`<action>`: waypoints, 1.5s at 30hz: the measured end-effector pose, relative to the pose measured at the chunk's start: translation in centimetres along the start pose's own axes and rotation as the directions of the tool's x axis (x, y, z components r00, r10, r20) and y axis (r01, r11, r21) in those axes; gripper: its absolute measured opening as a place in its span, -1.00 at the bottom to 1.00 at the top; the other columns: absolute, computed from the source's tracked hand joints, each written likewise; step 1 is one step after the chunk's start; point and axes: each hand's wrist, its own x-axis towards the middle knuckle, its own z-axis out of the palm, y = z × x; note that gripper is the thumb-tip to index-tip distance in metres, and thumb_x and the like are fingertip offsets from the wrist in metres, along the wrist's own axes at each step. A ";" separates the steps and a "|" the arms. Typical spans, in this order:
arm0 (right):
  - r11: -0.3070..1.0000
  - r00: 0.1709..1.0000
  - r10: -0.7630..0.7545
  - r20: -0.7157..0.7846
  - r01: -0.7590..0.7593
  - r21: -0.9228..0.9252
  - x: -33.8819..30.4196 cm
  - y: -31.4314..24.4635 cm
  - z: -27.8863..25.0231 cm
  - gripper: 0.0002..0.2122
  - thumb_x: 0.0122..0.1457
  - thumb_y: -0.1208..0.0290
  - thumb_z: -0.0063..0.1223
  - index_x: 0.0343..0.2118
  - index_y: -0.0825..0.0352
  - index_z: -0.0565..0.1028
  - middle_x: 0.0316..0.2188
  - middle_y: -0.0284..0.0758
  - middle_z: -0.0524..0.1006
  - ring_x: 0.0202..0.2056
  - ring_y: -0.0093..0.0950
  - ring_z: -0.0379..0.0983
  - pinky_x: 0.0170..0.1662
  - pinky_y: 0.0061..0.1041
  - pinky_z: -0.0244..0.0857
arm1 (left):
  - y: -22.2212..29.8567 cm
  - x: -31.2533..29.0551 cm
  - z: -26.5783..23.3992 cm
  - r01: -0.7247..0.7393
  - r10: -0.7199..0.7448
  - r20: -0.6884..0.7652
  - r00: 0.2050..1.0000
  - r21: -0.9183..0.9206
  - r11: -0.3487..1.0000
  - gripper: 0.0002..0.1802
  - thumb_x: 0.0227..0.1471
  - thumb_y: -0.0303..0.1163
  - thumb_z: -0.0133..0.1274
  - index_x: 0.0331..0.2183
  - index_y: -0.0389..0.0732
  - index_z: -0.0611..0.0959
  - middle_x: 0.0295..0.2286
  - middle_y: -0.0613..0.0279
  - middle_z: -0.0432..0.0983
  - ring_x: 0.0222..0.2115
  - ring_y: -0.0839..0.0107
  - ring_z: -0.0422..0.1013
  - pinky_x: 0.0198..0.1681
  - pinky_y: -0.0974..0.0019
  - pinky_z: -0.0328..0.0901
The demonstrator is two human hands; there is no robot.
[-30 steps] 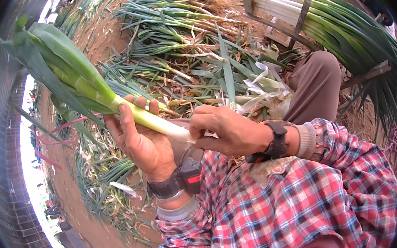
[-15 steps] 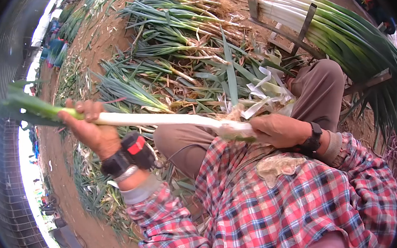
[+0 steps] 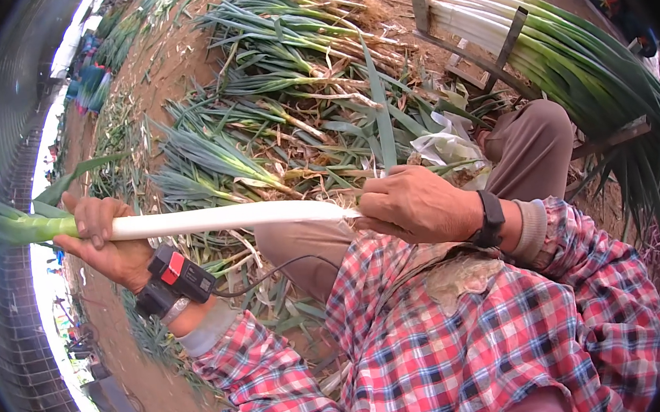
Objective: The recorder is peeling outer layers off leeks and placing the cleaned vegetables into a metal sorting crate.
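Observation:
A leek (image 3: 228, 217) lies level across my front, its long white stem bare and smooth, its green leaves reaching toward the left edge. My left hand (image 3: 115, 246) is closed around it where white turns to green. At the root end, my right hand (image 3: 421, 205) is closed with the fingertips against the stem. The roots are mostly hidden behind those fingers. Just beyond my right hand, pale peeled layers (image 3: 447, 143) lie among the leaf scraps.
Untrimmed leeks (image 3: 305, 30) are heaped on the soil ahead, with leaf litter around them. A metal rack (image 3: 508, 38) at the far right holds cleaned leeks (image 3: 570, 64), roots toward the back. Wire mesh (image 3: 17, 339) runs along the left. My bent knee (image 3: 534, 142) rises before the rack.
The leek has shifted left with my left hand. My right hand has turned over and moved left, now covering the root end, where loose outer skin and roots showed before.

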 end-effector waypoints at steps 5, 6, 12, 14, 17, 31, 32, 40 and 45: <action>0.933 0.960 0.280 -0.007 -0.274 -0.233 -7.0 5.6 1.0 -0.86 0.12 0.38 0.05 -0.29 0.29 0.44 -0.41 -0.30 0.41 -0.41 -0.24 0.43 -0.39 -0.27 0.29 | 3.3 0.0 -2.1 -0.082 0.117 -0.211 0.970 0.166 0.983 -0.40 0.23 0.10 -0.24 -0.28 -0.35 0.42 -0.61 0.40 0.16 -0.69 0.59 0.13 -0.64 0.51 0.11; 0.933 0.960 0.278 -0.010 -0.273 -0.235 -7.3 6.0 1.3 -0.86 0.12 0.38 0.05 -0.29 0.29 0.44 -0.41 -0.30 0.41 -0.41 -0.24 0.43 -0.39 -0.27 0.29 | 3.6 -0.1 -2.5 -0.119 0.173 -0.240 0.955 0.223 0.968 -0.44 0.24 0.10 -0.25 -0.35 -0.28 0.39 -0.64 0.41 0.14 -0.70 0.60 0.13 -0.64 0.51 0.11; 0.840 0.912 0.360 -0.199 -0.223 0.494 -0.7 1.3 1.8 -0.70 0.21 0.18 0.06 -0.17 0.33 0.48 -0.51 -0.35 0.45 -0.49 -0.50 0.41 -0.45 -0.38 0.26 | -0.3 -0.7 -1.9 -0.176 0.374 -0.385 0.844 0.460 0.871 -0.52 0.26 0.08 -0.24 -0.45 -0.15 0.31 -0.71 0.44 0.07 -0.70 0.61 0.14 -0.61 0.50 0.12; 0.685 0.865 0.489 -0.114 -0.299 0.665 0.9 0.4 1.4 -0.67 0.28 0.13 -0.02 -0.22 0.37 0.49 -0.58 -0.39 0.42 -0.54 -0.62 0.31 -0.49 -0.50 0.23 | -1.0 -1.0 -1.8 -0.188 0.369 -0.368 0.854 0.442 0.877 -0.53 0.25 0.07 -0.23 -0.44 -0.15 0.31 -0.70 0.44 0.08 -0.70 0.60 0.14 -0.61 0.49 0.12; 0.711 0.879 0.463 -0.116 -0.291 0.640 0.6 0.5 1.0 -0.69 0.32 0.17 -0.10 -0.27 0.38 0.48 -0.63 -0.43 0.36 -0.58 -0.65 0.23 -0.52 -0.58 0.20 | -0.4 -1.4 -2.3 -0.167 0.310 -0.374 0.874 0.368 0.914 -0.45 0.21 0.16 -0.24 -0.50 -0.15 0.30 -0.70 0.43 0.10 -0.71 0.58 0.13 -0.61 0.48 0.13; 0.970 0.889 0.228 -0.398 -0.242 0.016 -1.3 3.3 0.2 -0.79 0.07 0.40 0.13 -0.21 0.25 0.51 -0.32 -0.24 0.44 -0.35 -0.21 0.46 -0.30 -0.29 0.34 | -1.9 -4.2 -0.6 -0.099 0.096 0.041 0.995 0.065 0.993 -0.55 0.14 -0.08 0.07 -0.25 -0.34 0.51 -0.74 0.48 0.14 -0.76 0.67 0.11 -0.62 0.54 0.13; 0.978 0.893 0.209 -0.399 -0.191 0.085 0.0 2.1 0.6 -0.79 0.06 0.40 0.15 -0.21 0.25 0.50 -0.33 -0.24 0.44 -0.36 -0.21 0.45 -0.30 -0.29 0.33 | -2.6 -4.5 -0.4 -0.127 0.125 0.021 0.992 0.115 0.985 -0.61 0.16 -0.09 0.04 -0.25 -0.28 0.52 -0.73 0.49 0.14 -0.77 0.67 0.09 -0.61 0.56 0.12; 0.995 0.935 0.059 -0.349 -0.083 -0.056 2.6 3.7 6.7 -0.87 0.09 0.42 0.14 -0.30 0.27 0.50 -0.40 -0.29 0.45 -0.38 -0.27 0.42 -0.35 -0.35 0.32 | -3.6 -7.8 0.3 -0.200 0.217 -0.045 0.975 0.242 0.949 -0.66 0.21 -0.09 -0.05 -0.24 -0.20 0.51 -0.72 0.52 0.15 -0.78 0.72 0.05 -0.60 0.57 0.09; 0.995 0.921 0.002 -0.389 -0.041 -0.094 2.3 3.2 7.2 -0.89 0.09 0.41 0.10 -0.34 0.28 0.46 -0.43 -0.29 0.41 -0.38 -0.28 0.41 -0.35 -0.33 0.31 | -3.7 -9.0 0.8 -0.204 0.228 -0.058 0.972 0.273 0.940 -0.66 0.22 -0.10 -0.06 -0.25 -0.20 0.50 -0.72 0.53 0.14 -0.78 0.73 0.05 -0.60 0.56 0.08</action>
